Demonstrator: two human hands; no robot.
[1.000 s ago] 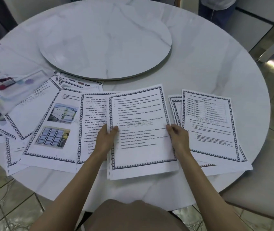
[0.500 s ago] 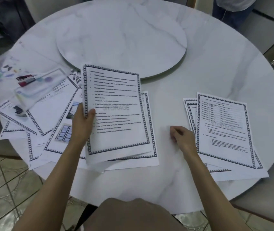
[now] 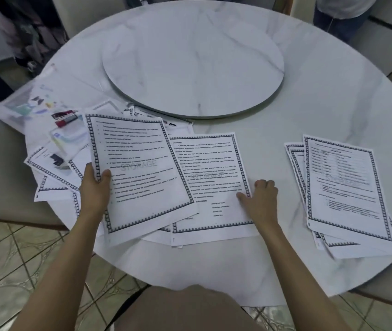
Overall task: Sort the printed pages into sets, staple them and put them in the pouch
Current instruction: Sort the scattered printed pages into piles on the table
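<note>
Head view.
- Holding a lifted page (image 3: 140, 168) by its left edge in the left hand (image 3: 94, 187): thumb on top, fingers beneath, clamped on the paper. Sheet tilted and raised over the near-left part of the desk (image 3: 333, 96).
- Resting the right hand (image 3: 260, 199) at the right edge of a flat page (image 3: 214, 173), just right of the lifted one: thumb on the sheet, fingers curled together at the margin. Cannot tell whether pinching that edge or merely beside it.
- At right, well apart: sorted stack (image 3: 342, 187), fanned askew.
- At far left: loose pages (image 3: 47, 173), overlapping, with a clear pouch (image 3: 68, 139) lying among them.
- Judged step: sorting, early. No stapling evident.

To do well:
- Read the heading before laying down, and match like with like.
- Pin the flat page under the thumb against sliding on the slick top.
- Lower edge-first and square the corners, ready for stapling.

Materials:
- Thin white paper, bending under its own weight, with black chain-pattern borders and a grey "STORAGE" watermark.
- Pouch apparently soft transparent plastic.
- Glossy, veined, marble-look round top with a raised round turntable (image 3: 192, 58).
</note>
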